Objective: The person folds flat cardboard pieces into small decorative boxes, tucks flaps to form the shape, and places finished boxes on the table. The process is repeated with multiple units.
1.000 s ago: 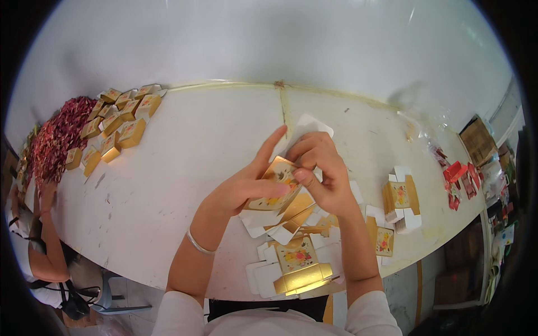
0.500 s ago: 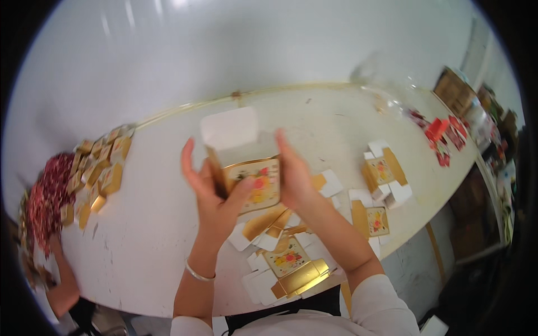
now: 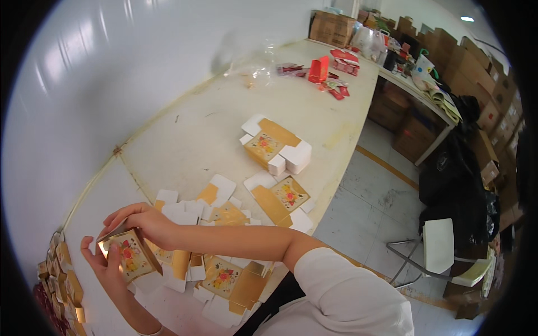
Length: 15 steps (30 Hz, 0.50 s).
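Observation:
A small gold gift box (image 3: 135,259) printed with flowers is between my two hands at the lower left, above the table. My left hand (image 3: 112,275) grips it from the left, its thumb lying on the printed face. My right hand (image 3: 147,223) bends over the box's upper end, fingers curled at its edge; the fingertips are partly hidden. Beside and below the hands lie several unfolded gold and white box blanks (image 3: 224,278), overlapping one another. Farther off stands a stack of flat blanks (image 3: 264,147), with another blank (image 3: 290,193) nearer to me.
Finished-looking gold boxes (image 3: 66,274) crowd the far left by red shredded filler (image 3: 42,295). Red packets (image 3: 335,88), a red bag (image 3: 318,69) and clear plastic (image 3: 259,74) lie at the table's far end. A chair (image 3: 438,246) and stacked cartons (image 3: 468,73) stand right.
My view has swung right, so the table and hands appear farther left. The box's raised white flap has folded down, and my right hand has moved over its upper end.

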Motion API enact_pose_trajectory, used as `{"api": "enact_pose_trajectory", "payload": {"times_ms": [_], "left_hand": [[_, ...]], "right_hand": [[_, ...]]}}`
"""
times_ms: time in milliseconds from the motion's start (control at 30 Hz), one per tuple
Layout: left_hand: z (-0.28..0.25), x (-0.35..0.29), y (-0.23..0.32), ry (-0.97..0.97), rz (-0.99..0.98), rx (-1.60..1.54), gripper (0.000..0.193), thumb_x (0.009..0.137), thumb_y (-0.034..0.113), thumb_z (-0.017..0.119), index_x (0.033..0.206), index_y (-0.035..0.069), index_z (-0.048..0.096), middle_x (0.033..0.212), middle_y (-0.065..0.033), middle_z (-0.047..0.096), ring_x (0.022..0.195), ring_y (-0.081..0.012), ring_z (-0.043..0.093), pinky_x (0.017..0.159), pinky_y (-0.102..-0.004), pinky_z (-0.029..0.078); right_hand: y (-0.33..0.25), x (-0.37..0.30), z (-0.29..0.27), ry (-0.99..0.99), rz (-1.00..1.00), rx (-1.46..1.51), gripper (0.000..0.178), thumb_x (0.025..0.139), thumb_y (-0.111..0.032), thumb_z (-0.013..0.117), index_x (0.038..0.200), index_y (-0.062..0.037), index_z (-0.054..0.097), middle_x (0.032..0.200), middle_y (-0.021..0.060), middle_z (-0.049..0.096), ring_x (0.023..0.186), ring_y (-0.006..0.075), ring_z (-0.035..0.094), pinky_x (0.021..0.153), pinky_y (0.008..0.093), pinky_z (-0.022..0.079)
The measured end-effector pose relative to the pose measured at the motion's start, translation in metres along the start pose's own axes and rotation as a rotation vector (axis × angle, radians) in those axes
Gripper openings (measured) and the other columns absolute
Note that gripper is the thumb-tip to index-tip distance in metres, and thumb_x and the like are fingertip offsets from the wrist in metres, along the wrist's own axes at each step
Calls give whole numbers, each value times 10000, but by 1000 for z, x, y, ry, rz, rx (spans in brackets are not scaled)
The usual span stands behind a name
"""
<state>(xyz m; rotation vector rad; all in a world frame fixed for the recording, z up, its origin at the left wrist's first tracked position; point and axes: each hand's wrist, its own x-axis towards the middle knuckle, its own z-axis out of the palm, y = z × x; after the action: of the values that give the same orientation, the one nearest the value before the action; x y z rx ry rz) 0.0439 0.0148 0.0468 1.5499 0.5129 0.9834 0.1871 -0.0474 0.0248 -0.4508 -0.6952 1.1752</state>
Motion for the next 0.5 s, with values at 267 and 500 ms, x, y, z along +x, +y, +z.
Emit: {"api": "enact_pose_trajectory", "payload": {"times_ms": [267,500], "left_hand": [[16,-2,8,-89,124,75,638,761,18,608,1303,24,272,1146,-84,516,1037,-166,497,822,-286,460],[23,-16,33,-167,87,-139,681,748,-33,615,1317,90,262,1128,-90,502,872,-141,580,669,-232,494]], "right_hand": [[-10,-5,5,-31,-117,-332,192,848,-158,578,965,-11,617,985,49,612,910,120,558,750,254,466],[-44,-17,24,30,-136,-517,177,822,-79,580,973,-4,636,928,59,629,804,112,581,688,231,475]]}}
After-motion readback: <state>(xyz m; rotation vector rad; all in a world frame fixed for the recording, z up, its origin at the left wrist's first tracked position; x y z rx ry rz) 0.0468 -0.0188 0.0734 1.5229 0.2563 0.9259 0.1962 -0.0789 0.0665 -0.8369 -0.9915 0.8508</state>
